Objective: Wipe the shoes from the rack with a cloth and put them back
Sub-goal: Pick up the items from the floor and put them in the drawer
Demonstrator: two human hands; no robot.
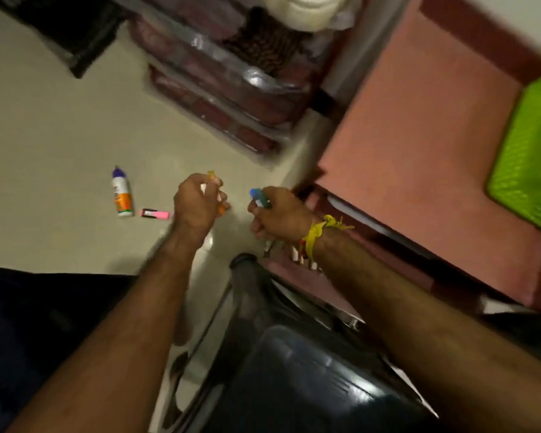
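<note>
Shoes are nowhere to be seen in this view, and no cloth or rack shows either. The person's left hand (197,201) is curled around small orange things (221,207), maybe pens or markers. The right hand (275,214) is curled around a blue and green marker (260,198). A yellow band (317,232) is tied on the right wrist. Both hands hang above the pale floor (60,135).

On the floor lie a small glue bottle (122,195) and a pink marker (155,213), just beside each other. A dark chair (294,354) stands below the hands. A pink table (419,135) with a green basket (528,151) on it is to the right.

What could go wrong? Both hands are full of little things, so neither could pick up a shoe or a cloth. The shoe job looks not begun. If the person moves around, a foot could land on the glue bottle or the pink marker and slip, or squash out glue. The picture is blurry, so the small things are hard to name for sure.
</note>
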